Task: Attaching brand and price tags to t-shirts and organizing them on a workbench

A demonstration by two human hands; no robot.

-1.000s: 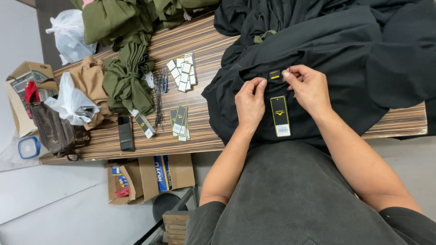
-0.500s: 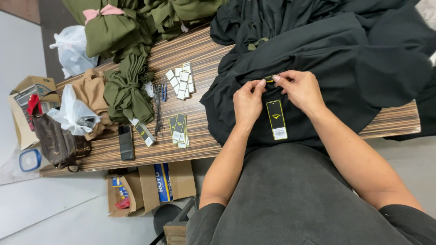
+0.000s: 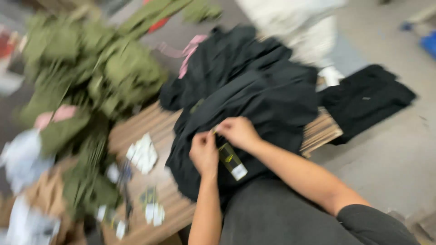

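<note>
Head view. The left hand (image 3: 204,153) rests curled on a black fabric garment (image 3: 254,104), its fingers bent down onto the cloth just beside a dark rectangular hang tag with a pale lower end (image 3: 232,162); whether it pinches the cloth or only presses on it cannot be told through the motion blur. The right hand (image 3: 238,131) is closed, thumb and fingertips pinched together at a small pale point on the garment near the tag's upper end. The tag lies flat on the garment between the two wrists, and the garment is heaped on a striped wooden surface (image 3: 320,131), close to the person's body. Judged from this grip, the step in hand is the fixing of the tag to the garment at its top end; the next move would call for a steady pinch at that point and for the cloth to be held taut beneath it. To the left lie a blurred pile of olive-green garments (image 3: 100,77) and loose small white tags (image 3: 143,154); a second black garment (image 3: 368,100) lies on the grey floor (image 3: 390,159) beyond the surface's end.
</note>
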